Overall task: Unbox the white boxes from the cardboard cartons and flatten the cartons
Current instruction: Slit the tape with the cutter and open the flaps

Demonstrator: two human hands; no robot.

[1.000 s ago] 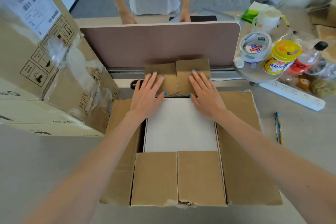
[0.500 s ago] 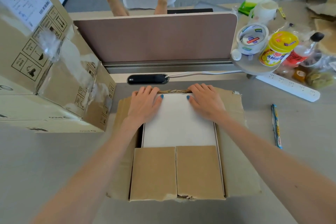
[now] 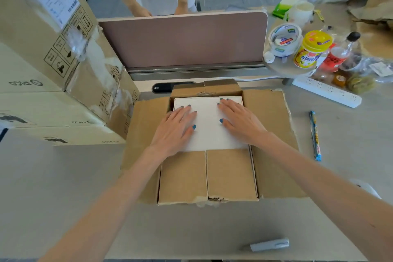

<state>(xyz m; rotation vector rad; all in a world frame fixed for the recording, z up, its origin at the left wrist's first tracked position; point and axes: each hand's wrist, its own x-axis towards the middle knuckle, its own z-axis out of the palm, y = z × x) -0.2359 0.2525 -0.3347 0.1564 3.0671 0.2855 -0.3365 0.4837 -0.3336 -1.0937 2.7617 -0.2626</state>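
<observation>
The white box (image 3: 209,132) is seated inside the opened cardboard carton (image 3: 273,147) at the centre of the frame. The left hand (image 3: 174,132) and right hand (image 3: 241,122) are laid flat on its top, fingers straight and spread, with nothing gripped. The near flaps (image 3: 207,174) are folded over the box's lower part. If the box is lifted before they are opened, snagging is likely. With so snug a fit, the carton may be raised with it.
</observation>
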